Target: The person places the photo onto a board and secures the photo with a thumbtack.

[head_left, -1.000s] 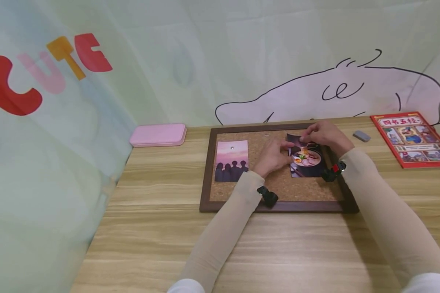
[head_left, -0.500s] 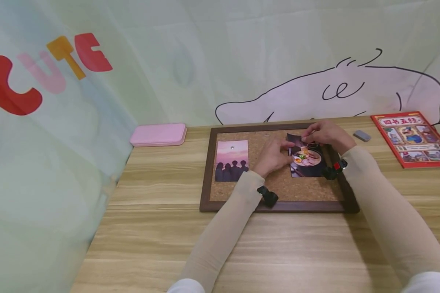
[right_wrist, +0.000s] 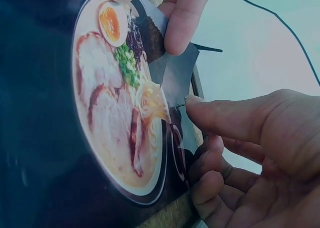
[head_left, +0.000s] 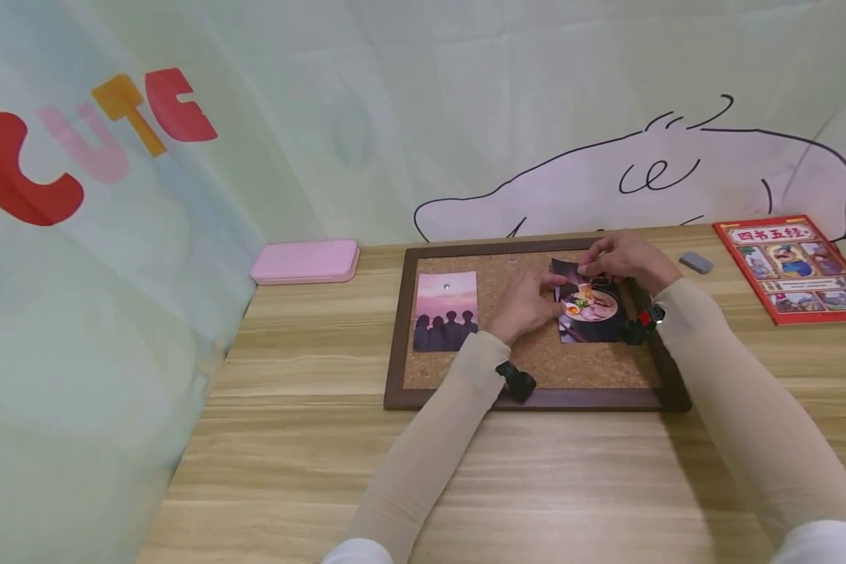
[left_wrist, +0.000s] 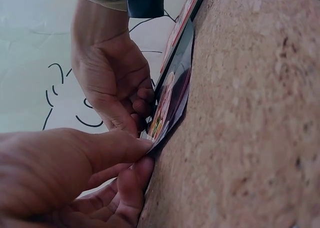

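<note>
A photo of a noodle bowl [head_left: 587, 301] lies on the right part of a framed cork board [head_left: 515, 368]. My left hand [head_left: 525, 301] pinches its left edge between thumb and fingers. At the photo's top edge, my right hand [head_left: 623, 258] holds a small metal thumbtack [right_wrist: 180, 105], thumb against its head and point at the photo. The other right fingers curl behind the top edge, as the right wrist view shows. The photo bows up a little from the cork in the left wrist view.
A pink sunset photo [head_left: 446, 313] is fixed on the board's left with a tack [head_left: 446, 287]. A pink case [head_left: 306, 262] lies left of the board. To the right are a grey eraser [head_left: 695, 262] and a red book [head_left: 793, 269]. A printed curtain hangs behind the table.
Both hands stay nearly in place on the noodle photo, the right shifting only very slightly. The head view has tilted a touch; the other objects have not moved.
</note>
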Demonstrator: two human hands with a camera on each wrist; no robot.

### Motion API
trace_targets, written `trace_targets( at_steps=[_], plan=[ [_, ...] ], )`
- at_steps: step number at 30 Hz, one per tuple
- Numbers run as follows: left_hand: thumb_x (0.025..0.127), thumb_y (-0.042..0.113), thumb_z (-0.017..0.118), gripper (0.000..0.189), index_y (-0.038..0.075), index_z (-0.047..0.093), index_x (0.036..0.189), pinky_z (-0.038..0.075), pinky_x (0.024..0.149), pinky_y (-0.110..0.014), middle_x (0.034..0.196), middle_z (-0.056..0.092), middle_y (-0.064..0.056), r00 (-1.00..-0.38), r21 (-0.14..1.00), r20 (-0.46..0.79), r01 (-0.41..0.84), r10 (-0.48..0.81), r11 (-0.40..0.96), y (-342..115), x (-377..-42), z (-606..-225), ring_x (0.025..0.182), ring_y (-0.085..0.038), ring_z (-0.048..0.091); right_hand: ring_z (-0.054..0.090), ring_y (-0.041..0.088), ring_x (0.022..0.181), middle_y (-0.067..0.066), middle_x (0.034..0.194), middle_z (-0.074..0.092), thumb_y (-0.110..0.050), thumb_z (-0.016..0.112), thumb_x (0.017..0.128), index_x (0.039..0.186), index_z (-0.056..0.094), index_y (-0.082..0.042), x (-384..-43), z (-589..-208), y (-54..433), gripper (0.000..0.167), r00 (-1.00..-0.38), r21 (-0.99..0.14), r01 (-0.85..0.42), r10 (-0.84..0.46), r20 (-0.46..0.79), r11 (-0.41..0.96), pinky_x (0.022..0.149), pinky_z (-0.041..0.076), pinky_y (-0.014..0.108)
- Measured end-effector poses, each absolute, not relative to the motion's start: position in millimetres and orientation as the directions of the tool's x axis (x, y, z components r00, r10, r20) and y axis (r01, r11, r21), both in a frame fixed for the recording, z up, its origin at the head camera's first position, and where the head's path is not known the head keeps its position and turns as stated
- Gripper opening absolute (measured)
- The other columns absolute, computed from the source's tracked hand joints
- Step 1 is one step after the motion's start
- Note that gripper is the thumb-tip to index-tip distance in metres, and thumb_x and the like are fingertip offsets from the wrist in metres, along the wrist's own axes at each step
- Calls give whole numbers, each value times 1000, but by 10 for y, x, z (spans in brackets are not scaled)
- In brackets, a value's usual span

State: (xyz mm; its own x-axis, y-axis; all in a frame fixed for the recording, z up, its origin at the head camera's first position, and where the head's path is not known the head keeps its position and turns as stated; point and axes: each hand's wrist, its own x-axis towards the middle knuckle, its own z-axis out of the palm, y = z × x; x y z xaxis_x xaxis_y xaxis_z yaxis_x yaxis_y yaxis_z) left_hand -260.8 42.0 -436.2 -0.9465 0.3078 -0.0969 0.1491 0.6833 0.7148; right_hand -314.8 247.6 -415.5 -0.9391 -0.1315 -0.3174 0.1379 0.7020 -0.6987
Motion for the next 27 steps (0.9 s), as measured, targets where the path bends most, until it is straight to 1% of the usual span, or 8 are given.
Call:
trace_targets(
  at_steps=[4, 8, 11, 15, 18, 23, 25, 27],
  plan=[
    [95, 13, 81, 43, 19, 75, 138, 46, 119, -43, 144, 66, -5, -948, 718, -106, 136, 300, 682, 429, -2606, -4368, 137, -22, 57, 51, 18, 75, 1, 92, 62, -20, 73, 101, 115, 74, 0, -3144, -4147, 2470, 24, -937, -702, 140, -135, -321, 699, 68, 43, 31],
    [95, 13, 81, 44, 19, 75, 138, 47, 117, -42, 142, 66, -4, -948, 717, -104, 138, 300, 684, 433, -2597, -4363, 135, -22, 58, 52, 21, 80, 5, 96, 62, -19, 73, 101, 115, 74, 0, -3132, -4131, 2443, 24, -942, -677, 136, -118, -314, 723, 71, 43, 33],
    [96, 13, 81, 43, 19, 75, 138, 47, 117, -42, 142, 66, -4, -949, 719, -112, 128, 296, 683, 436, -2591, -4357, 134, -21, 58, 52, 23, 83, 9, 100, 63, -18, 75, 100, 113, 75, -1, -3135, -4121, 2413, 22, -948, -643, 126, -99, -302, 756, 71, 44, 33],
    [96, 13, 81, 43, 20, 75, 138, 47, 117, -42, 141, 66, -3, -949, 720, -119, 120, 292, 684, 438, -2588, -4358, 133, -20, 57, 53, 23, 81, 11, 100, 64, -15, 76, 98, 110, 76, -1, -3149, -4112, 2387, 18, -949, -623, 129, -86, -303, 771, 69, 45, 32],
    [96, 12, 80, 43, 19, 75, 138, 47, 116, -41, 141, 66, -4, -949, 719, -113, 126, 294, 684, 438, -2587, -4364, 133, -20, 58, 54, 24, 83, 11, 101, 66, -14, 76, 99, 111, 75, -1, -3156, -4112, 2388, 18, -945, -625, 145, -79, -316, 767, 70, 47, 33],
    [95, 11, 81, 44, 17, 74, 138, 47, 117, -41, 142, 66, -5, -949, 717, -96, 143, 300, 683, 438, -2571, -4357, 134, -22, 58, 54, 28, 92, 14, 108, 69, -14, 75, 100, 113, 75, -2, -3164, -4126, 2396, 18, -940, -634, 167, -73, -333, 755, 76, 47, 35],
    [95, 12, 81, 44, 17, 74, 138, 47, 117, -40, 142, 66, -5, -950, 711, -94, 146, 298, 688, 439, -2566, -4355, 134, -22, 58, 54, 28, 92, 14, 107, 68, -14, 75, 100, 113, 75, -1, -3172, -4132, 2401, 18, -939, -638, 167, -75, -335, 752, 76, 47, 35],
    [95, 12, 81, 44, 18, 74, 138, 47, 117, -39, 142, 66, -5, -950, 706, -95, 145, 296, 694, 440, -2564, -4355, 134, -22, 58, 55, 26, 88, 11, 102, 67, -14, 75, 100, 112, 75, -2, -3182, -4140, 2408, 17, -940, -637, 163, -77, -332, 754, 74, 47, 34]
  ],
)
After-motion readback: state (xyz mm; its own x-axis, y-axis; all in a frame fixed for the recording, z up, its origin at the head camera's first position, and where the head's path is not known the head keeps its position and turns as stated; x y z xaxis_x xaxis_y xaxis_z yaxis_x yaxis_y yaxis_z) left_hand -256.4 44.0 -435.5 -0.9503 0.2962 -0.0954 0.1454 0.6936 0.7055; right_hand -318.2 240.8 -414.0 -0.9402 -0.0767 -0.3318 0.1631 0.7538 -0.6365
